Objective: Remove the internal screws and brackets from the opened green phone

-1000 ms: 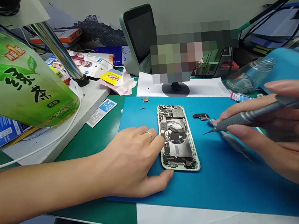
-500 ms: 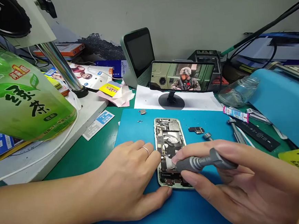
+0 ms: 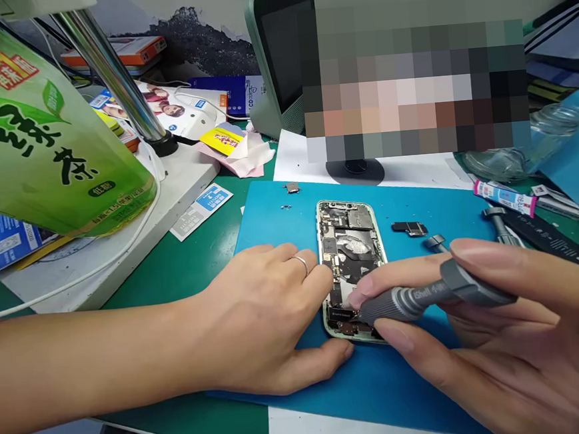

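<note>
An opened smartphone point(image 3: 354, 245) with bare inner parts lies on a blue mat point(image 3: 269, 212). My left hand point(image 3: 271, 305), a ring on one finger, is curled against the phone's left edge, with its thumb at the lower edge. In my right hand point(image 3: 518, 319) is a grey screwdriver point(image 3: 401, 302), pinched between fingers and thumb and tilted over the lower part of the phone. Its tip meets the phone's lower inside; the exact contact is hard to make out. A small dark phone part point(image 3: 409, 228) lies right of the phone, and a small metal part point(image 3: 292, 187) beyond it.
More grey screwdrivers point(image 3: 499, 226) lie at the right by a tube point(image 3: 504, 197) and a glass jar point(image 3: 510, 153). A large green tea bottle point(image 3: 59, 155) and a metal post point(image 3: 113, 77) stand on the left. A grey-green screen device point(image 3: 284, 50) stands at the back.
The camera view has shifted, so the scene sits higher and farther right. My left hand stays at the phone, and my right hand still holds the screwdriver over its lower part.
</note>
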Demonstrator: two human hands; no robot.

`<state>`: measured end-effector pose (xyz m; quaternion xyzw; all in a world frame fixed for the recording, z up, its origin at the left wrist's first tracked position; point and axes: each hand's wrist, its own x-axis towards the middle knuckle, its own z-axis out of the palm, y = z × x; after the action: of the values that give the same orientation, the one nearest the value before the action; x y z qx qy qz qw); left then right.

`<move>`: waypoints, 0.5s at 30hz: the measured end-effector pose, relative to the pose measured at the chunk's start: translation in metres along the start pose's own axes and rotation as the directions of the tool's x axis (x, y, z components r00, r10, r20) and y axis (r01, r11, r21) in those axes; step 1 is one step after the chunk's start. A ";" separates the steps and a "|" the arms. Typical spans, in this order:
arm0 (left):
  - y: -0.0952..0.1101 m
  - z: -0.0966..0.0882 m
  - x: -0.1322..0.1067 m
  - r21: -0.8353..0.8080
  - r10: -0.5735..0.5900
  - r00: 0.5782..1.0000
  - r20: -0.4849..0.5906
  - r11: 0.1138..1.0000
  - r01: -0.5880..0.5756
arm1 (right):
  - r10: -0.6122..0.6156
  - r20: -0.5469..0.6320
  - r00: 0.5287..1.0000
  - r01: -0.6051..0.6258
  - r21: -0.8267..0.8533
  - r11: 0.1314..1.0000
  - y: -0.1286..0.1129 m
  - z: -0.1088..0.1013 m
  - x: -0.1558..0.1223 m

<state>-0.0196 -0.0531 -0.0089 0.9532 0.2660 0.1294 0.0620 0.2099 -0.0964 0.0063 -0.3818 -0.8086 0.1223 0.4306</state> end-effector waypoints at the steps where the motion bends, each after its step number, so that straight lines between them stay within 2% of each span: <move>1: 0.000 0.000 0.000 0.000 0.002 1.000 -0.002 1.000 -0.002 | -0.034 0.000 0.999 0.034 -0.008 0.999 0.000 0.000 0.001; 3: 0.000 0.000 0.000 -0.004 0.006 1.000 -0.010 1.000 -0.006 | -0.081 -0.001 0.997 0.081 -0.028 0.996 -0.001 -0.001 0.003; 9: 0.001 0.000 -0.002 0.001 0.007 1.000 -0.022 1.000 -0.007 | -0.072 0.056 0.996 0.075 -0.042 0.996 0.001 0.001 0.002; 12: 0.001 0.000 -0.001 -0.002 0.003 1.000 -0.007 1.000 -0.003 | -0.098 0.057 0.994 0.102 -0.065 0.993 0.004 0.001 -0.003; 15: 0.000 -0.002 -0.002 0.004 -0.005 1.000 0.014 1.000 0.005 | -0.068 0.065 0.996 0.073 -0.087 0.994 0.005 0.002 -0.005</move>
<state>-0.0212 -0.0540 -0.0077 0.9536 0.2681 0.1221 0.0625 0.2130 -0.0964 -0.0006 -0.3678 -0.8391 0.0825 0.3921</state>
